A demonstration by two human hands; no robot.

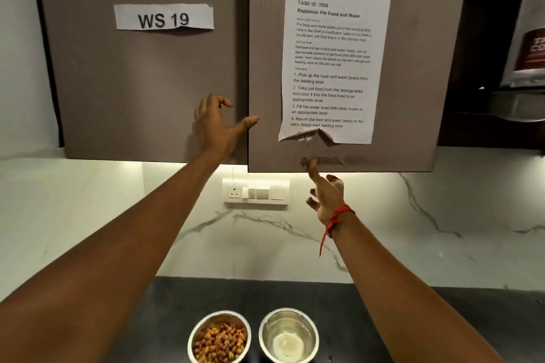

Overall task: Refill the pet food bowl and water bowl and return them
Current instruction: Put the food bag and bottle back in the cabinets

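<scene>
Left hand: the left hand [216, 124] is raised flat against the left cabinet door [132, 82], fingers spread, thumb reaching toward the edge of the right cabinet door [413, 68]; it grips nothing.
Right hand: the right hand [326, 196] is just under the bottom edge of the right cabinet door, one fingertip touching that edge, the other fingers loosely curled and apart, holding nothing. A red thread [334, 222] is tied at its wrist.
Right cabinet door: swung partly outward, with a printed task sheet [331, 65] stuck on it, torn along the bottom.
Left cabinet door: closed, bearing a paper label [163, 17] reading "WS 19".
Food bowl: the steel food bowl [219, 337] stands on the dark surface [457, 318] well below the right cabinet door, filled with kibble.
Water bowl: the steel water bowl [289, 334] stands just right of the food bowl, apart from it, with clear water inside.
Socket panel: a white socket panel [256, 193] sits on the marble wall below the doors.
</scene>
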